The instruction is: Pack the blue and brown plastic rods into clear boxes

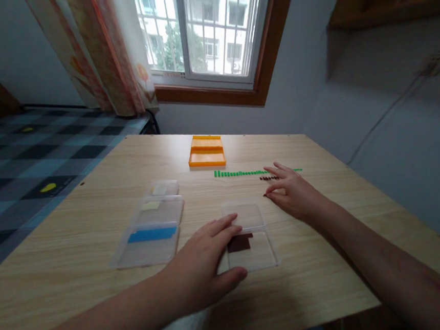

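Observation:
My left hand (207, 263) lies with fingers spread over the left edge of an open clear plastic case (265, 251). Inside its near half sits a block of dark brown pieces (239, 243), partly behind my fingers. Farther right, my right hand (294, 194) pinches a tiny dark brown piece (265, 195) between thumb and index finger, at the tabletop. Just beyond the pinch runs a short row of small brown pieces (268, 178), its right end hidden by my hand. Behind that stretches a long row of green pieces (236, 173), taller at the left and partly covered by my fingers.
An open orange case (207, 163) stands near the table's (103, 196) far edge. To the left lie an open clear case (151, 256) with a blue strip (152, 235) and another clear case (166, 187) behind it. A bed (49, 149) and a window (212, 78) are beyond.

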A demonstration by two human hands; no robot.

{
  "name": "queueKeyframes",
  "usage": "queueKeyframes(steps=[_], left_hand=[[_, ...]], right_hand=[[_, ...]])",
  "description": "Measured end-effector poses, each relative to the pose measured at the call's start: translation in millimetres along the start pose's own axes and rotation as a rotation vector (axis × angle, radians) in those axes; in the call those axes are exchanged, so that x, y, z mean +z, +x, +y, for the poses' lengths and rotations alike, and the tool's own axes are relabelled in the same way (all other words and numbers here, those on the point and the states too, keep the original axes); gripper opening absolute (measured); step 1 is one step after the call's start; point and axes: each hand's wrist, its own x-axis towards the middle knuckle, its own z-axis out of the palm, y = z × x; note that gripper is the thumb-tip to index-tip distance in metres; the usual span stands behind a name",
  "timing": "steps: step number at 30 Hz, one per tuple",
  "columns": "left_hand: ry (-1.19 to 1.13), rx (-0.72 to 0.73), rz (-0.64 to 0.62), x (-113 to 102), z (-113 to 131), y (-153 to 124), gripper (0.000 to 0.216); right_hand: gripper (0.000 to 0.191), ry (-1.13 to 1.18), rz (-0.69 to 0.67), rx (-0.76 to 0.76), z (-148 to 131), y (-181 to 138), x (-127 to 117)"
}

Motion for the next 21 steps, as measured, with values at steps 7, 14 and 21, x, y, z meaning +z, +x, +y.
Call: queueKeyframes(steps=[7,14,21], left_hand=[[0.009,0.001,-0.006,0,0,-1,0.069],[0.029,-0.013,-0.035,-1,2,0,0.071],[0.036,0.003,-0.02,0,1,-1,0.071]], right_hand=[[0.01,-0.035,0.087,-0.023,-9,-2,-6],[0.013,-0.028,0.005,-0.046,-13,2,-6],[0.012,-0.033,-0.023,-0.041,-17,2,-10]])
